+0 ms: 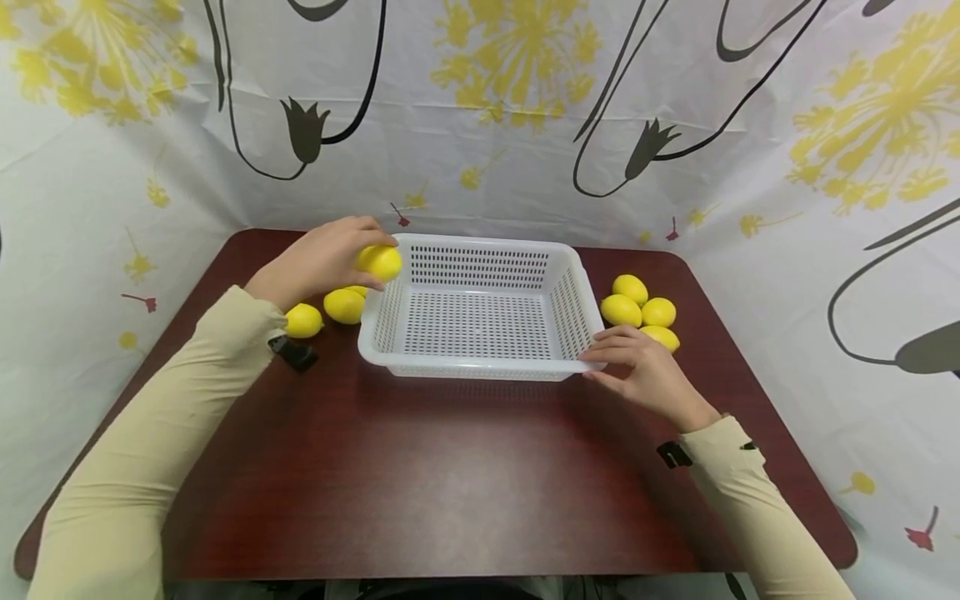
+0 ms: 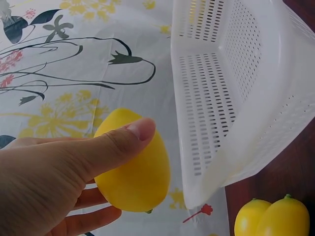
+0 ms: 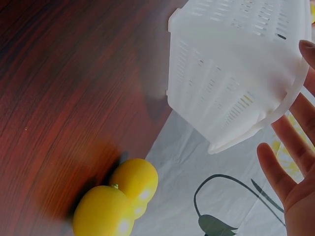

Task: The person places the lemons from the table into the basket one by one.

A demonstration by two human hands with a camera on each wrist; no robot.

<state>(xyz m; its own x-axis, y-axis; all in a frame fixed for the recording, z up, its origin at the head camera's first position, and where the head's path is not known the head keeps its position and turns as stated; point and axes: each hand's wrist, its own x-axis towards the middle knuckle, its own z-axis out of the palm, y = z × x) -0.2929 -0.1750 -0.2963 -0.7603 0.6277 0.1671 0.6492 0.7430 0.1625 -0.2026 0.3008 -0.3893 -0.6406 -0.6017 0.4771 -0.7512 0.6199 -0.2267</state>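
My left hand (image 1: 322, 257) grips a yellow lemon (image 1: 382, 262) between thumb and fingers, just at the left back corner of a white perforated plastic basket (image 1: 480, 364). In the left wrist view the thumb lies across the front of this lemon (image 2: 142, 177), beside the basket's wall. No lemons lie inside the basket. At its right front corner, my right hand (image 1: 641, 367) holds the rim, fingers over it and thumb on the outer side. The right wrist view shows the other fingers (image 3: 275, 172) spread apart past the rim.
Left of the basket, lemons (image 1: 303, 321) lie on the dark red wooden table (image 1: 450, 467), one mostly hidden behind the left hand. Several more lemons (image 1: 621, 310) sit clustered to the right of it. A flower-patterned white sheet (image 1: 480, 167) hangs behind and beside the table.
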